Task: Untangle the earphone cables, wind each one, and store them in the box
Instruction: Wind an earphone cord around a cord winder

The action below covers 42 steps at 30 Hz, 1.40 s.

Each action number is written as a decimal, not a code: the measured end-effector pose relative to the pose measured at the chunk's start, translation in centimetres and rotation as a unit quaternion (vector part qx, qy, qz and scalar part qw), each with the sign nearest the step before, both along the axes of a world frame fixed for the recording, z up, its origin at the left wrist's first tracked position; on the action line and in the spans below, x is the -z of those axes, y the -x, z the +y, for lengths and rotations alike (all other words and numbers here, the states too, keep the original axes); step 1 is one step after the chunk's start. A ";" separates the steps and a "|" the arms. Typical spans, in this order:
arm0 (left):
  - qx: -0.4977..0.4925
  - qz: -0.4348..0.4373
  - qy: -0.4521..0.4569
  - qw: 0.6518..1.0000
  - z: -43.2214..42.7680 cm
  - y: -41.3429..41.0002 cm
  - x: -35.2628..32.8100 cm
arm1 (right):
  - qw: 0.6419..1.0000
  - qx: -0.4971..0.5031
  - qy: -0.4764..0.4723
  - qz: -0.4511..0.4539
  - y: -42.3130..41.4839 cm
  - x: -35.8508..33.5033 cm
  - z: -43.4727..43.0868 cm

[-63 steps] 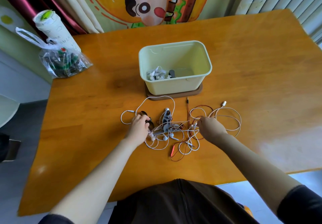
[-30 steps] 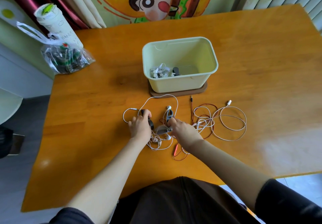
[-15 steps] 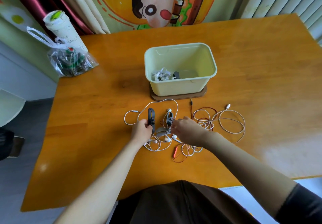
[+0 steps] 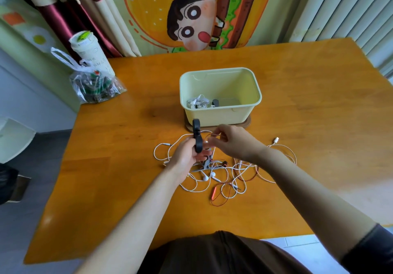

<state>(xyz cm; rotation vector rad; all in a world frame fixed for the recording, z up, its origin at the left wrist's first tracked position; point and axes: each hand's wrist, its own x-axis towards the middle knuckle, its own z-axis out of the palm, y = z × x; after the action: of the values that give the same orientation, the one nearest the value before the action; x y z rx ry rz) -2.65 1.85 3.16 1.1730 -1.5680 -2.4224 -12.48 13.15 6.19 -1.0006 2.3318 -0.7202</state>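
Observation:
A tangle of white and red earphone cables (image 4: 229, 173) lies on the wooden table (image 4: 119, 137) in front of the pale green box (image 4: 221, 112). My left hand (image 4: 185, 156) grips a black winder clip (image 4: 196, 135), held upright above the tangle. Just to its right, my right hand (image 4: 236, 141) pinches a thin white cable (image 4: 209, 134) close to the clip. Inside the box lie a wound white earphone (image 4: 197, 102) and a black clip (image 4: 215, 102). A grey clip (image 4: 206, 164) sits in the tangle under my hands.
The box stands on a brown base (image 4: 247, 122). A clear plastic bag (image 4: 95, 86) and a white cup (image 4: 91, 54) stand at the table's back left corner. A curtain hangs behind the table. A white plug (image 4: 276, 139) lies right of the tangle.
Both hands have risen off the table. My left hand lifted the black clip upright, and my right hand came up beside it with a white cable pinched.

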 end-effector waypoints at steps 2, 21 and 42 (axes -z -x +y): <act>-0.037 0.021 -0.039 0.998 0.1 0.5 -0.6 | 1.000 -0.002 0.023 0.013 -0.4 0.1 0.1; 0.124 0.025 0.088 0.988 2.7 -0.3 -2.1 | 0.912 0.200 0.101 -0.344 -1.8 1.4 0.3; 0.032 -0.031 0.132 0.990 1.8 -0.3 -0.3 | 0.905 0.235 0.195 -0.298 -1.8 1.3 1.6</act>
<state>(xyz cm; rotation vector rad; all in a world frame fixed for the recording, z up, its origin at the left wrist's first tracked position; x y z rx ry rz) -2.37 3.60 3.47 1.1729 -1.9003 -2.1453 -10.70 14.76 4.86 -0.2625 1.9067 -1.4893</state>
